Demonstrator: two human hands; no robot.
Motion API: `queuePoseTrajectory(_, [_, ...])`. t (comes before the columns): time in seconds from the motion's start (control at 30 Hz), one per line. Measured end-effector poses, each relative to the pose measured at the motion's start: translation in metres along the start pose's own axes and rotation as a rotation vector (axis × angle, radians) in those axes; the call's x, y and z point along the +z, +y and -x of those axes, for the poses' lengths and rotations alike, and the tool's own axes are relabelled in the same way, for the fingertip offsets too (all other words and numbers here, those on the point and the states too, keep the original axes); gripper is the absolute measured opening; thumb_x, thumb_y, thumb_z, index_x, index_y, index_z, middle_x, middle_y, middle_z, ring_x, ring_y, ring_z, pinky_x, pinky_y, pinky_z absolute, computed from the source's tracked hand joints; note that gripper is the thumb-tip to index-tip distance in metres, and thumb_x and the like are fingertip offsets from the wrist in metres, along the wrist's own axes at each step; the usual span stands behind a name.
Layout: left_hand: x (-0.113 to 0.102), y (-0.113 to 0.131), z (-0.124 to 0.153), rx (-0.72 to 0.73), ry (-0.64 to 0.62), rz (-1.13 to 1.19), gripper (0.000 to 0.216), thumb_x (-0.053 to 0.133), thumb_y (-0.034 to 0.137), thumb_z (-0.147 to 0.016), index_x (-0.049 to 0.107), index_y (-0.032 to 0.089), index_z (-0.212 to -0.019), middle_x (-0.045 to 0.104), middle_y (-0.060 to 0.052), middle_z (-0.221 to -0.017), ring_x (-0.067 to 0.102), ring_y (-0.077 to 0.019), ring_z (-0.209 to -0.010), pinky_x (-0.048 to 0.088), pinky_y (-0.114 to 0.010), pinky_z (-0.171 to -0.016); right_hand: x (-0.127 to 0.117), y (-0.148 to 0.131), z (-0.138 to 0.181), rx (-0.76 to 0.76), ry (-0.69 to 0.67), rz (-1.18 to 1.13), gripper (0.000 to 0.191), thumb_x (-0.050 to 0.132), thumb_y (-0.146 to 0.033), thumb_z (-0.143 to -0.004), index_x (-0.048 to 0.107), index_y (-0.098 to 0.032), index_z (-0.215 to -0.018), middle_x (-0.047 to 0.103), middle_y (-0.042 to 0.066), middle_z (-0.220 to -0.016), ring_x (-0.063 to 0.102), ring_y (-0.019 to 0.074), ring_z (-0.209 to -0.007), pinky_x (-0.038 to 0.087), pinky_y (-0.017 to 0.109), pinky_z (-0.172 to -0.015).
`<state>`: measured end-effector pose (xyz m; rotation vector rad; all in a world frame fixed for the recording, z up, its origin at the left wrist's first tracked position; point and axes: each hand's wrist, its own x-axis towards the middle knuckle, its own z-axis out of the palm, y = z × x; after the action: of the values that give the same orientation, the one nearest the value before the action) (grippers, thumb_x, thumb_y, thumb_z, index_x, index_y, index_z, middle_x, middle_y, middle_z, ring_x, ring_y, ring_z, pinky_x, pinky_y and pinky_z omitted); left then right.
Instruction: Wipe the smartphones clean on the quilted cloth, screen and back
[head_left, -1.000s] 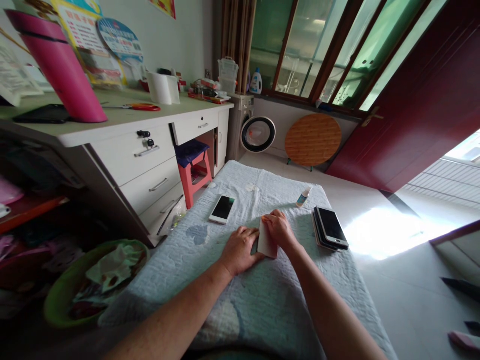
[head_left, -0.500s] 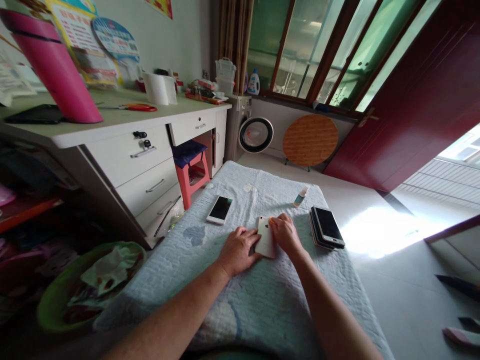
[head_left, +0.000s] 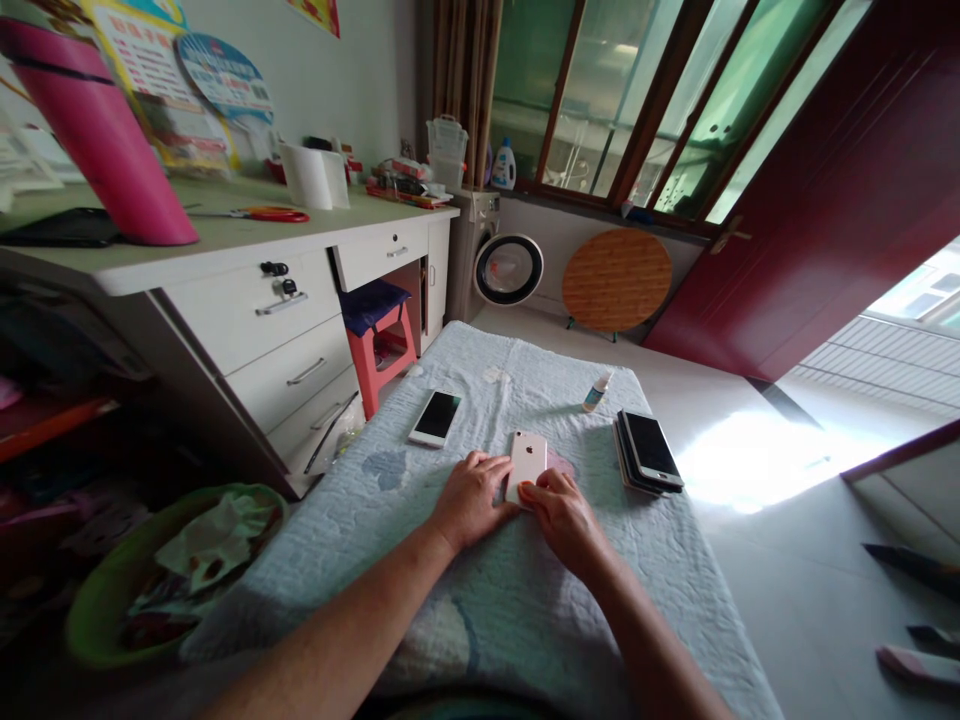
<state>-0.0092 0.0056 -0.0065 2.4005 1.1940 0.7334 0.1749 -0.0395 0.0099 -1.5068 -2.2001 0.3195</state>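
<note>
A pale pink smartphone [head_left: 529, 455] lies back side up on the quilted cover, its camera and dark apple mark facing upward. My left hand [head_left: 471, 500] holds it by the left edge, fingers along the side and thumb near the lower corner. Pinched in my right hand [head_left: 566, 515] is a small orange piece [head_left: 527, 488], mostly hidden by the fingers and pressed on the lower part of the phone's back. To the left lies a white phone [head_left: 436, 418], screen up. On the right is a stack of phones [head_left: 651, 448], and a small spray bottle [head_left: 597, 391] stands behind.
A light blue quilted cover [head_left: 495, 350] spreads under everything. At left stands a desk [head_left: 225, 245] with a pink flask [head_left: 112, 150], scissors [head_left: 270, 214] and paper roll [head_left: 311, 178]. A green basin [head_left: 97, 610] sits low left, a red stool [head_left: 382, 340] by the desk.
My right hand has slid the orange piece from the phone's top edge down to its lower part. My left hand stays at the phone's left edge. The view has shifted slightly.
</note>
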Motion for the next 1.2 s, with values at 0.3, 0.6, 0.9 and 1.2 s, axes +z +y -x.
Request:
queuePoseTrajectory(0.3, [0.007,-0.005,0.0,-0.028,0.061,-0.009,0.084,0.065,0.063,-0.074,0.037,0.017,-0.138,0.056,-0.012,-0.13,0.054,-0.0309,-0.114,0.04,-0.044,-0.1,-0.011,0.009,-0.039,0.043,0.074,-0.105,0.024,0.05,-0.012,-0.087,0.073,-0.019,-0.086,0.056,0.003,-0.082,0.054,0.0132,-0.077,0.041,0.023,-0.075])
queuePoseTrajectory(0.6, [0.008,-0.007,0.0,-0.018,0.073,0.053,0.085,0.071,0.047,-0.073,0.029,0.021,-0.142,0.048,-0.014,-0.139,0.048,-0.0311,-0.124,0.037,-0.048,-0.104,0.014,0.018,-0.075,0.099,0.037,0.051,0.026,0.05,-0.013,-0.089,0.074,-0.021,-0.086,0.058,0.005,-0.085,0.05,0.0156,-0.085,0.038,0.025,-0.079])
queuePoseTrajectory(0.9, [-0.001,-0.003,0.001,0.009,-0.027,0.06,0.079,0.063,0.023,-0.069,0.031,0.02,-0.142,0.046,-0.013,-0.141,0.044,-0.0302,-0.128,0.031,-0.047,-0.109,0.0,-0.004,-0.026,-0.073,-0.122,-0.082,0.022,0.054,-0.016,-0.089,0.074,-0.025,-0.091,0.058,0.004,-0.091,0.051,0.0157,-0.084,0.041,0.026,-0.077])
queuePoseTrajectory(1.2, [-0.004,0.0,0.002,0.028,-0.111,-0.037,0.068,0.068,0.043,-0.07,0.049,0.022,-0.132,0.048,-0.009,-0.141,0.042,-0.0322,-0.126,0.036,-0.047,-0.104,-0.011,-0.006,0.01,-0.016,-0.144,-0.154,0.029,0.05,-0.007,-0.085,0.073,-0.024,-0.085,0.059,0.004,-0.092,0.053,0.0166,-0.089,0.042,0.027,-0.08])
